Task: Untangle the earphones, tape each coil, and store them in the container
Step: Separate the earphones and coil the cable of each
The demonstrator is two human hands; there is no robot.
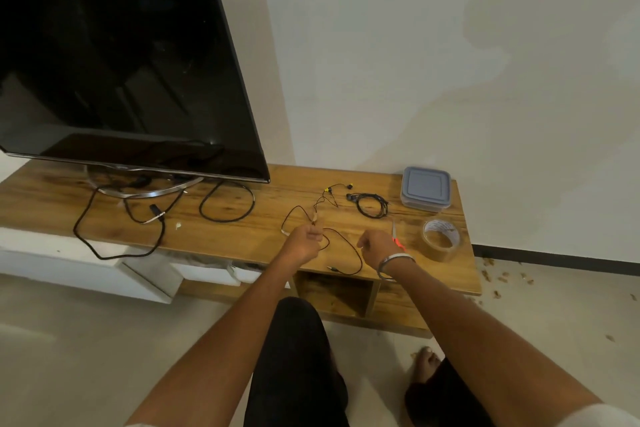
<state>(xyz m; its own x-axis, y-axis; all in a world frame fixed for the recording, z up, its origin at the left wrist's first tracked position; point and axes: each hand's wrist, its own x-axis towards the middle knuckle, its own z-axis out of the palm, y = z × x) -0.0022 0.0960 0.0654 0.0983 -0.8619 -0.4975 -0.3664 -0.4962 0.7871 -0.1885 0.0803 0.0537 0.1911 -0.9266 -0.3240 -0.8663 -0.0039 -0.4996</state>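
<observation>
Home living room, television (121, 55), wooden stand (242, 229)

Both arms reached forward over the front edge of the wooden TV stand (242, 236), forearms bare and nearly straight. The left hand (304, 243) hovered just above the stand's top, its fingers curled and pinching a thin black earphone cable (346, 243). The right hand (377, 248) sat beside it toward the stand's right end, fingers curled inward in a loose fist; whether it held the cable could not be told. A thin bangle (394, 262) ringed the right wrist.
</observation>
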